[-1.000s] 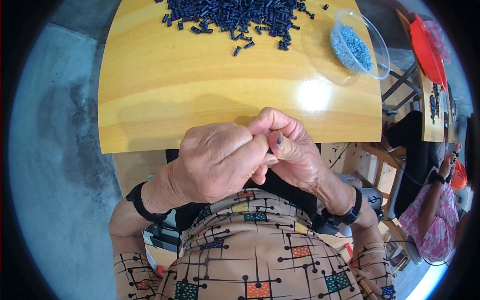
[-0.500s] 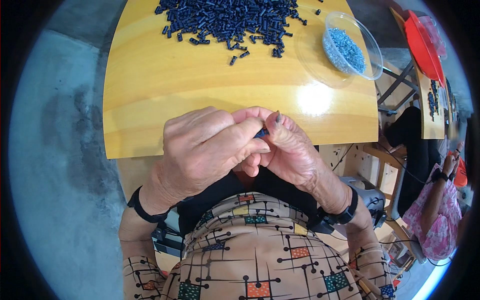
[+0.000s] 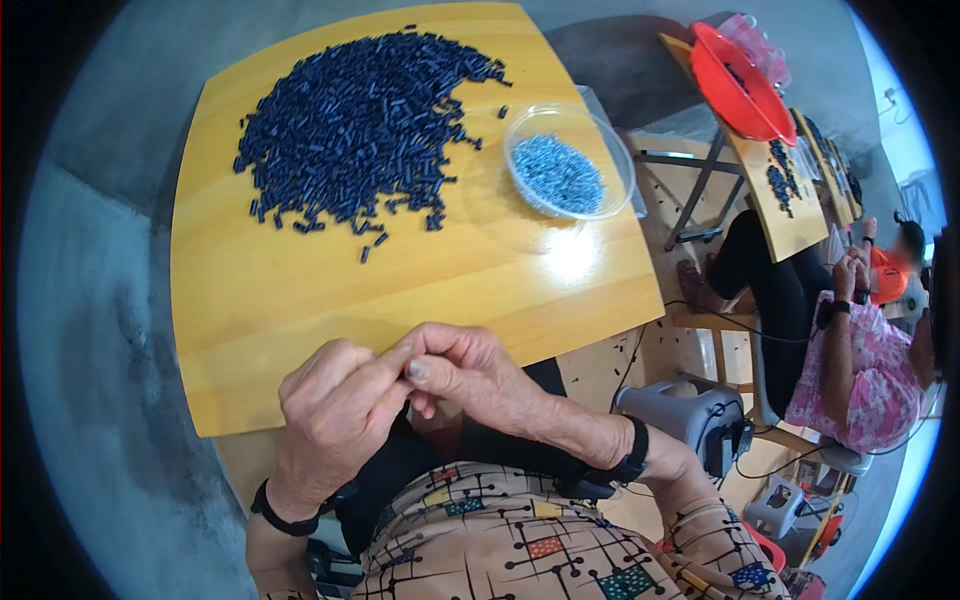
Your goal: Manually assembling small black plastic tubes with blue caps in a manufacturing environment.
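Yellow worktop (image 3: pixel 300 290) carries a big heap of dark tubes (image 3: pixel 350 120) at its far edge, beside a bowl (image 3: pixel 618 185) of pale bits. Left hand (image 3: pixel 335 415) and right hand (image 3: pixel 470 375) meet at the near edge, fingertips pinched together (whatever they hold is hidden), so by my judgement most of the heap is left to do.

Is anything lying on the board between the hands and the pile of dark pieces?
Nothing visible does. Bare yellow board separates the left hand and right hand from the dark pile; the clear bowl sits off to the right.

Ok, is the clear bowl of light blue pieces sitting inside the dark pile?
No, the clear bowl stands on bare wood of the table to the right of the dark pile, apart from all but a few strays.
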`<action>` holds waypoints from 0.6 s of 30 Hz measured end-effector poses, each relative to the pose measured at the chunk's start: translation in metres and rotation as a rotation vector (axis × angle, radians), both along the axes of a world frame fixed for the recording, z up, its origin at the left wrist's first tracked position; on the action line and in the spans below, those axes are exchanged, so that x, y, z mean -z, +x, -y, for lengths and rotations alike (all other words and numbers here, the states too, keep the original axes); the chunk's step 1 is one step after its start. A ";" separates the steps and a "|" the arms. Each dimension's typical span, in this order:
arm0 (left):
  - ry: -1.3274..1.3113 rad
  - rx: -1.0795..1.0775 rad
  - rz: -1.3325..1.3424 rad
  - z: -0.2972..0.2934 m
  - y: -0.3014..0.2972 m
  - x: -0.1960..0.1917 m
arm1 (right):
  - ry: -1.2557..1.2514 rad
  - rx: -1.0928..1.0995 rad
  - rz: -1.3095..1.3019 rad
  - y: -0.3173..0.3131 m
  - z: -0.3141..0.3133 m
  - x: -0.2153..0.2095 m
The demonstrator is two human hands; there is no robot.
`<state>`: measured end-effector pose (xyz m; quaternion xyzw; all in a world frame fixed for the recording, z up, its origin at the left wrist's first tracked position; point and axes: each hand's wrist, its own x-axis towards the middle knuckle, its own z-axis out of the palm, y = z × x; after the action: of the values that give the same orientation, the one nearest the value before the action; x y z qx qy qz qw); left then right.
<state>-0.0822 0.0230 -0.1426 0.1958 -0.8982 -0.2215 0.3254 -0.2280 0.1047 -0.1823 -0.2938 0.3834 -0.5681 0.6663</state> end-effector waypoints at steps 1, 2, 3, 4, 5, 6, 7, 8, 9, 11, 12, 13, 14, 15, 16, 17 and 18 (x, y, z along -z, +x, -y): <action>-0.003 -0.012 -0.004 -0.001 0.000 -0.001 | -0.018 -0.013 -0.022 0.000 0.000 -0.001; -0.005 -0.024 -0.008 -0.001 -0.001 -0.001 | -0.035 -0.026 -0.043 0.000 0.000 -0.001; -0.010 -0.015 -0.017 0.000 -0.003 0.000 | -0.066 -0.020 -0.053 0.000 0.001 0.001; -0.010 -0.007 -0.028 0.001 -0.003 0.000 | -0.070 -0.016 -0.057 -0.002 0.001 -0.001; -0.009 0.002 -0.039 0.001 -0.004 -0.001 | -0.061 -0.088 -0.047 -0.004 0.002 -0.003; -0.011 0.004 -0.042 0.001 -0.005 -0.002 | -0.051 -0.160 -0.037 -0.005 0.002 -0.005; 0.008 -0.007 -0.038 0.000 -0.006 -0.004 | -0.052 -0.157 -0.040 -0.007 0.003 -0.005; 0.028 -0.018 -0.033 0.000 -0.007 -0.005 | -0.099 -0.165 -0.033 -0.009 0.003 -0.005; 0.028 -0.015 -0.036 0.000 -0.008 -0.004 | -0.146 -0.174 -0.026 -0.011 0.003 -0.005; 0.097 -0.018 -0.062 0.000 -0.008 -0.003 | -0.156 -0.182 0.016 -0.013 0.006 -0.003; 0.097 -0.018 -0.062 0.001 -0.008 -0.002 | -0.164 -0.192 0.060 -0.014 0.006 -0.002; 0.100 -0.018 -0.082 0.001 -0.009 -0.001 | -0.164 -0.191 0.058 -0.015 0.007 -0.002; 0.104 -0.019 -0.102 0.002 -0.010 0.000 | -0.128 -0.197 0.021 -0.015 0.007 -0.003; 0.104 -0.019 -0.103 0.003 -0.011 0.002 | -0.092 -0.203 -0.016 -0.016 0.007 -0.003; 0.071 -0.033 -0.119 0.002 -0.011 0.002 | -0.091 -0.205 -0.014 -0.016 0.007 -0.002; 0.037 -0.048 -0.135 0.001 -0.012 0.003 | -0.087 -0.201 0.018 -0.016 0.008 0.000; 0.039 -0.051 -0.132 0.001 -0.013 0.002 | -0.084 -0.197 0.051 -0.016 0.008 0.002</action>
<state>-0.0950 0.0223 -0.1445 0.2097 -0.8649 -0.2432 0.3857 -0.2442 0.0971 -0.1839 -0.3432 0.3116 -0.5225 0.7157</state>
